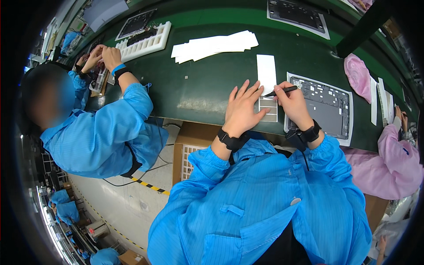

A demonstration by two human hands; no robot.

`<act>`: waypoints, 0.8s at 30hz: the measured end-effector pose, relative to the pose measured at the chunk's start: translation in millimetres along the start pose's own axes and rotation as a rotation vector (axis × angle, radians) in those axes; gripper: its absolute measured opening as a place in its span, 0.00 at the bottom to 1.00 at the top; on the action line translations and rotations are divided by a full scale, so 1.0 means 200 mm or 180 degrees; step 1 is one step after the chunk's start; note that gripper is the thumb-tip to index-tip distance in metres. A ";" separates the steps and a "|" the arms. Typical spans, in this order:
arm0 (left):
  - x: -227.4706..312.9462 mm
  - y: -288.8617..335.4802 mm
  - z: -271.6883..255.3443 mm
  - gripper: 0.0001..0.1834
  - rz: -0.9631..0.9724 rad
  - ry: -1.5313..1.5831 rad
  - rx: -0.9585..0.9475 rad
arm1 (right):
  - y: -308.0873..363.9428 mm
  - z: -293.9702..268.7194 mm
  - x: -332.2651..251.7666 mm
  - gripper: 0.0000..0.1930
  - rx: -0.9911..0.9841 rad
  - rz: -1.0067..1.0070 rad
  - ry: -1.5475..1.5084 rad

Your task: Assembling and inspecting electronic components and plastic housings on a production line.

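Observation:
On the green bench in front of me lies a long white backing strip whose lower part carries grey rectangular pads. My left hand rests flat at the strip's left edge, fingers spread, with the thumb reaching over the pads. In my right hand is a slim black pointed tool, tweezers by its look; its tip meets the strip where the white part borders the pads. Just right of that hand, a dark grey device housing lies on a white sheet, partly hidden by my wrist.
Fanned white strips lie farther back. A white slotted tray sits near a blue-sleeved co-worker at left. Another housing lies at the far side. A dark post and a pink-sleeved person are at right.

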State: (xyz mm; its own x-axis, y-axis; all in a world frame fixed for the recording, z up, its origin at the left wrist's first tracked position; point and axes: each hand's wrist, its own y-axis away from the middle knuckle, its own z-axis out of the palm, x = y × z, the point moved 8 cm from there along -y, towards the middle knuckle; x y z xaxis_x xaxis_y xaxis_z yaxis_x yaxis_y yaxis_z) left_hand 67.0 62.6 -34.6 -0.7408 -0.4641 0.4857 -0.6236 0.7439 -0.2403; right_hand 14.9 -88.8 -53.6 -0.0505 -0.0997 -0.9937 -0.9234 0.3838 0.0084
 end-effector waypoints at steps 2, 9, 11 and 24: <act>0.00 0.00 0.00 0.34 0.0013 -0.0030 -0.0007 | 0.01 0.03 -0.05 0.09 0.0042 -0.0158 0.0433; 0.02 -0.02 0.03 0.35 0.0040 -0.0004 -0.0071 | 0.06 -0.20 -0.18 0.09 0.0632 -0.0263 -0.0257; 0.01 -0.01 0.03 0.36 0.0089 -0.0162 -0.0199 | 0.11 -0.47 -0.26 0.09 0.0864 -0.0171 -0.0277; 1.20 -0.34 0.31 0.14 0.1167 0.0118 -0.1041 | 0.40 -1.62 0.05 0.07 0.1023 0.0019 0.0343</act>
State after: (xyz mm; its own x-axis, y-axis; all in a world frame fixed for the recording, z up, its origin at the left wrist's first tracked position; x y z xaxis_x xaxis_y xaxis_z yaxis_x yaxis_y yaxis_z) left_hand -83.4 -129.4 47.0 -0.8837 -0.1303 0.4495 -0.2078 0.9698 -0.1275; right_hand -183.1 -355.9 -27.0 -0.1113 -0.1865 -0.9761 -0.7565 0.6528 -0.0385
